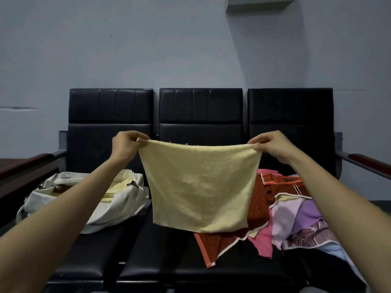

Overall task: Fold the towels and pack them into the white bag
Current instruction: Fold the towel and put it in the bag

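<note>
A pale yellow towel (201, 185) hangs spread out in the air above the middle seat. My left hand (124, 144) pinches its top left corner, and my right hand (273, 146) pinches its top right corner. The white bag (118, 204) lies open on the left seat, with a folded pale yellow cloth (115, 190) showing inside it. A pile of towels (296, 210) in red, pink and purple lies on the right seat, partly hidden behind the hanging towel.
A black three-seat bench (201, 108) stands against a grey wall. Its armrests (370, 161) stick out at both ends. A dark brown surface (19, 168) lies at the far left.
</note>
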The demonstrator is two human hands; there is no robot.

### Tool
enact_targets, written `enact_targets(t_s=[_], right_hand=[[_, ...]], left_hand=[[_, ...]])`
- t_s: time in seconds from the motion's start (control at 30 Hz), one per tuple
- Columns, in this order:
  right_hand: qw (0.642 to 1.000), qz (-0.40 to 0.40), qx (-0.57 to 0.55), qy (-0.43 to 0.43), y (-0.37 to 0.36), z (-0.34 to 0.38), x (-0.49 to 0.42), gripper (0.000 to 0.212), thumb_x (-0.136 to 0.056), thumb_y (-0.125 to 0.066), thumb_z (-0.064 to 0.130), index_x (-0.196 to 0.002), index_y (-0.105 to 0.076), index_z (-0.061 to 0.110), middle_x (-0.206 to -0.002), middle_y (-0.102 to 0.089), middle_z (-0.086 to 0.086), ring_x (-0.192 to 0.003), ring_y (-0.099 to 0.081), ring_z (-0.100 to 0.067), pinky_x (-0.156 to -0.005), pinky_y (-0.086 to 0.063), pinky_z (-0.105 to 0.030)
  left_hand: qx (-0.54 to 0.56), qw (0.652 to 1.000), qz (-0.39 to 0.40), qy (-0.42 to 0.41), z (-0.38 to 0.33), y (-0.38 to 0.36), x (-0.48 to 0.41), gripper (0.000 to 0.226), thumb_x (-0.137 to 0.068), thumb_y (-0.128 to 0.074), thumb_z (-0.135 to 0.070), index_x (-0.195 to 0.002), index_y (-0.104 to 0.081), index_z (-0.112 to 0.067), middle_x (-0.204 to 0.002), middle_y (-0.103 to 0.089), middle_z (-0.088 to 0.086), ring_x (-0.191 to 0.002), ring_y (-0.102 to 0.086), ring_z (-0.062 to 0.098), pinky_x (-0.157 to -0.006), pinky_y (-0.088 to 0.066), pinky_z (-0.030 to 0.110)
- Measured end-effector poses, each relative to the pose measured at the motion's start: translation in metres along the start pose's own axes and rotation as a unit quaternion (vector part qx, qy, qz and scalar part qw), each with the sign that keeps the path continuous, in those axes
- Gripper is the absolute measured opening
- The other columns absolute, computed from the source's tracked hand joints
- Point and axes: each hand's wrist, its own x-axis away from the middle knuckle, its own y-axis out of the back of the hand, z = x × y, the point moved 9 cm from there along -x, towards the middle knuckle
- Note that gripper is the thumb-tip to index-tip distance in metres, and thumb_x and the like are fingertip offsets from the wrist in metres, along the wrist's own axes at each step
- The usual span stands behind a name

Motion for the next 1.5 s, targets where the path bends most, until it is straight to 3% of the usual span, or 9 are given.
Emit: enact_targets(t_s=[0.27, 0.47, 0.6, 0.7, 0.8, 0.97, 1.07, 1.27, 1.5], right_hand=[[0.964, -0.124, 0.180, 0.148, 0.036, 0.065, 0.016, 0.022, -0.097, -0.053, 0.017, -0.111, -0.068, 0.009, -0.103, -0.054, -0.002, -0.098, -0.053, -0.016, -0.083, -0.036, -0.025], [0.970, -0.153, 0.134, 0.133, 0.037, 0.066, 0.004, 0.022, -0.102, -0.042, 0.028, -0.102, -0.056, 0.012, -0.108, -0.041, -0.001, -0.086, -0.047, -0.012, -0.078, -0.037, -0.027], [0.996, -0.068, 0.061, 0.010, 0.011, 0.020, -0.025, 0.021, -0.101, -0.046, 0.026, -0.095, -0.056, 0.008, -0.079, -0.056, -0.007, -0.057, -0.053, -0.013, -0.053, -0.042, -0.027], [0.991, -0.050, -0.103, -0.074, -0.010, -0.016, -0.042, 0.018, -0.100, -0.050, 0.020, -0.096, -0.057, 0.005, -0.082, -0.061, -0.014, -0.053, -0.066, -0.014, -0.049, -0.053, -0.025], [0.964, -0.075, -0.240, -0.086, -0.019, -0.025, -0.055, 0.010, -0.098, -0.054, 0.017, -0.096, -0.056, 0.008, -0.099, -0.062, -0.018, -0.072, -0.072, -0.020, -0.062, -0.059, -0.024], [0.990, -0.092, -0.109, 0.008, -0.006, -0.015, -0.054, 0.020, -0.078, -0.077, 0.007, -0.092, -0.066, 0.015, -0.093, -0.069, -0.006, -0.091, -0.067, -0.021, -0.083, -0.055, -0.035], [0.993, -0.099, -0.058, 0.018, -0.003, -0.012, -0.040, 0.025, -0.083, -0.066, 0.000, -0.078, -0.064, 0.024, -0.082, -0.067, -0.003, -0.082, -0.066, -0.021, -0.071, -0.056, -0.033], [0.990, -0.097, -0.087, 0.050, 0.002, 0.001, -0.014, 0.013, -0.092, -0.063, 0.014, -0.082, -0.061, 0.022, -0.062, -0.055, 0.000, -0.047, -0.049, -0.011, -0.044, -0.038, -0.022], [0.983, -0.083, -0.163, 0.028, -0.005, 0.003, -0.023, 0.014, -0.096, -0.056, 0.009, -0.084, -0.057, 0.017, -0.086, -0.066, -0.007, -0.060, -0.070, -0.014, -0.053, -0.054, -0.019]], left_hand=[[-0.069, 0.990, -0.045, -0.112, -0.053, 0.027, -0.012, 0.022, -0.094, -0.059, -0.015, -0.110, -0.068, -0.004, -0.104, -0.057, 0.013, -0.097, -0.052, 0.023, -0.080, -0.036, 0.026], [-0.086, 0.991, -0.034, -0.099, -0.054, 0.027, -0.029, 0.029, -0.100, -0.048, -0.019, -0.117, -0.060, 0.000, -0.119, -0.048, 0.017, -0.099, -0.044, 0.018, -0.085, -0.034, 0.025], [-0.117, 0.990, 0.060, -0.041, -0.019, -0.006, -0.042, 0.030, -0.101, -0.046, -0.022, -0.114, -0.062, 0.001, -0.101, -0.058, 0.016, -0.087, -0.054, 0.024, -0.070, -0.041, 0.027], [0.008, 0.993, 0.084, 0.087, 0.019, -0.033, -0.047, 0.029, -0.100, -0.048, -0.017, -0.114, -0.060, 0.005, -0.079, -0.056, 0.008, -0.062, -0.056, 0.017, -0.048, -0.048, 0.023], [0.141, 0.980, 0.053, 0.130, 0.032, -0.048, -0.053, 0.025, -0.098, -0.053, -0.011, -0.115, -0.057, 0.007, -0.090, -0.060, 0.012, -0.065, -0.062, 0.014, -0.057, -0.056, 0.021], [0.069, 0.997, 0.035, 0.031, 0.025, -0.041, -0.055, 0.025, -0.081, -0.074, -0.009, -0.102, -0.063, -0.013, -0.094, -0.063, 0.004, -0.086, -0.058, 0.016, -0.073, -0.048, 0.029], [0.038, 0.999, 0.016, 0.015, 0.025, -0.031, -0.044, 0.009, -0.085, -0.069, -0.010, -0.094, -0.068, -0.013, -0.086, -0.065, 0.006, -0.082, -0.059, 0.017, -0.072, -0.049, 0.031], [0.069, 0.997, 0.044, 0.001, 0.019, -0.016, -0.023, 0.003, -0.088, -0.067, -0.013, -0.091, -0.066, -0.012, -0.073, -0.058, 0.001, -0.061, -0.053, 0.010, -0.056, -0.047, 0.020], [0.167, 0.983, 0.050, 0.049, 0.024, -0.022, -0.029, 0.007, -0.089, -0.063, -0.004, -0.095, -0.063, -0.006, -0.087, -0.064, 0.008, -0.075, -0.066, 0.016, -0.066, -0.059, 0.021]])
